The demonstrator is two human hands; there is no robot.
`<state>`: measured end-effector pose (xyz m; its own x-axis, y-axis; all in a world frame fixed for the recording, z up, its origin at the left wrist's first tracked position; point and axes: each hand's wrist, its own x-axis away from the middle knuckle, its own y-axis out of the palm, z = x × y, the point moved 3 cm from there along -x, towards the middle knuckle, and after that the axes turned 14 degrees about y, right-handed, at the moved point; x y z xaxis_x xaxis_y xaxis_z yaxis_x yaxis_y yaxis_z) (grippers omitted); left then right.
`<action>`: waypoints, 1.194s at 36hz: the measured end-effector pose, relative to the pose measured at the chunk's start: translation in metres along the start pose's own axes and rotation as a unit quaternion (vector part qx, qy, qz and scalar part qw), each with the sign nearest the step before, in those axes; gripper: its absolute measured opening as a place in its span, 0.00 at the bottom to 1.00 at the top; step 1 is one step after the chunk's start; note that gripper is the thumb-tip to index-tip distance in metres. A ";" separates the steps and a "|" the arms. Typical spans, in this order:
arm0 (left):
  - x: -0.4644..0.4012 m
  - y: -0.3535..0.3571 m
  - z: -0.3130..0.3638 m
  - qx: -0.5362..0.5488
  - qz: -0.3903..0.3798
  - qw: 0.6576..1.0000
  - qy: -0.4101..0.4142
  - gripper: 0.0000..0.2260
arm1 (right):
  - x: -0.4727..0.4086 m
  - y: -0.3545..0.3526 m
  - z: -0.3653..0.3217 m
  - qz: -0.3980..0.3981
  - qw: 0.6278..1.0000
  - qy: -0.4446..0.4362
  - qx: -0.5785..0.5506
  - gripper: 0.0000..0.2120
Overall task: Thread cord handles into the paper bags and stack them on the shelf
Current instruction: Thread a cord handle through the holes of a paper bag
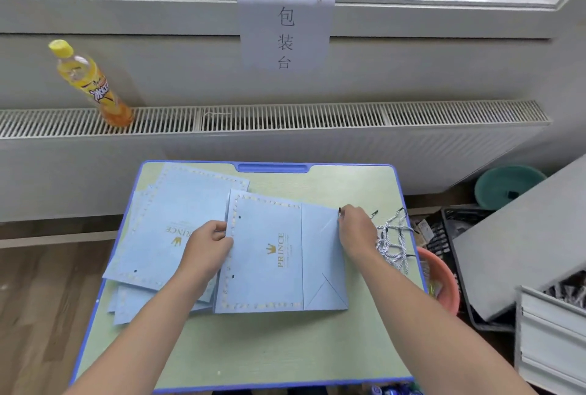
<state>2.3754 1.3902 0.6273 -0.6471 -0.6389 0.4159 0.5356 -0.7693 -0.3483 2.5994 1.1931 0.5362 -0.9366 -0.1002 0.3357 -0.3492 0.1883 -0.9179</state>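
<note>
Head view, looking down: a green worktop [285, 347] with a blue rim stands in front of a white radiator grille [285, 119]. On the worktop lies a flat light-blue paper bag [269, 255] with a gold crown and the word PRINCE; its folded bottom panel is turned to the right. To the left of it, partly under it, lies a loose stack of bags [165, 236] of the same kind — they overlap each other at slightly different angles.

The left hand [207, 244] has its fingers curled and pinches the left edge of the front bag, near the two small punched holes. The right hand [356, 231] rests at the upper right corner of the same bag, and its fingers pinch the dark tip of a cord [340, 212]. If the tip touches the paper, I cannot tell. Just beside this hand, at the right edge of the worktop, lies a tangled pile of cord handles [394, 241], white and blue twisted, with black tips.

On the grille at the left stands a yellow drink bottle [92, 84], tilted in the wide-angle picture. A paper sign [285, 30] with three printed characters hangs on the wall above. Right of the worktop, lower down, are a pink basin [444, 277], a green basin [507, 185] and a black crate [450, 236].
</note>
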 end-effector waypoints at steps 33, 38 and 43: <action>0.030 -0.002 0.067 -0.034 -0.017 0.989 0.142 0.12 | 0.053 -0.009 0.011 -0.071 0.993 -0.055 -0.082 0.15; 0.031 0.001 0.070 -0.029 -0.016 0.991 0.128 0.12 | 0.042 -0.006 -0.006 -0.070 0.991 -0.031 -0.110 0.18; 0.031 0.003 0.069 -0.030 -0.011 0.992 0.118 0.13 | 0.027 -0.005 -0.008 -0.052 0.991 0.030 -0.118 0.16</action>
<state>2.3946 1.3677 0.6967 -0.7713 -0.5978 0.2184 0.4908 -0.7772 -0.3938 2.5760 1.1976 0.5519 -0.8923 -0.0743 0.4453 -0.4351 0.4039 -0.8047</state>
